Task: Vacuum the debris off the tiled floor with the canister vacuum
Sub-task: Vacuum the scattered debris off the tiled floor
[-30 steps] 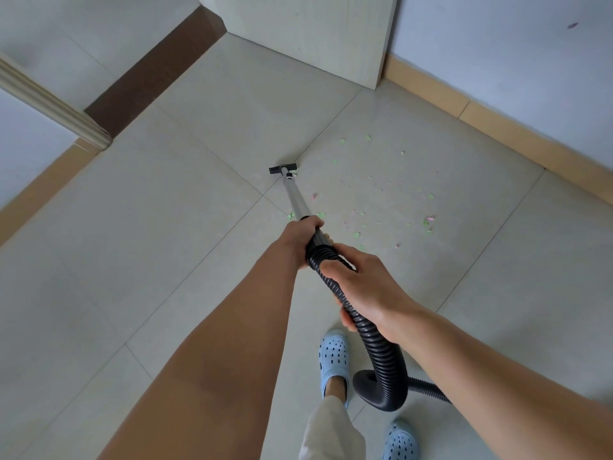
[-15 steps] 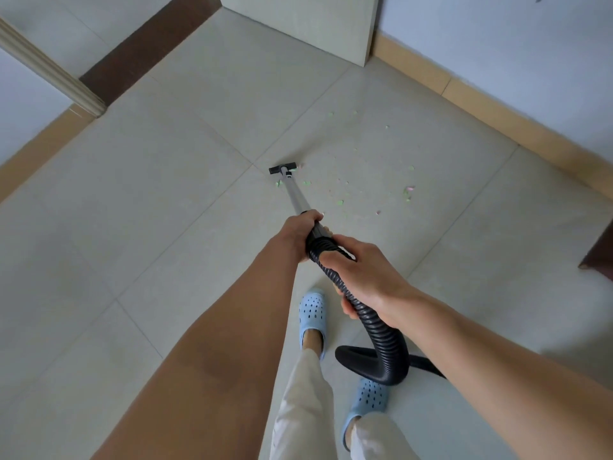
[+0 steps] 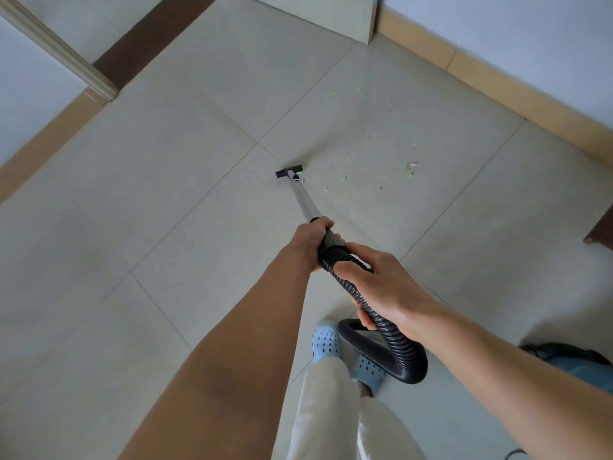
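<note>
Nearest: blue canister body [image 3: 570,368] at lower right, partly hidden by the arm, and a black ribbed hose [image 3: 386,330] looping past pale blue clogs [image 3: 326,340]; no legible branding. Right hand [image 3: 381,287] grips the hose, left hand [image 3: 310,242] grips the wand's black collar. Beyond: silver wand [image 3: 303,200], black floor nozzle [image 3: 289,172] on beige tile [image 3: 166,194], green and pink debris [image 3: 410,167] scattered right of it.

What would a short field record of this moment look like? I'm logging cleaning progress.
left hand: left hand grips the silver metal wand
right hand: right hand grips the black ribbed hose
nozzle: small black floor nozzle at the debris patch's left edge
debris: green and pink scraps remain right of and beyond the nozzle
canister: blue canister body, lower right, partly visible
</note>
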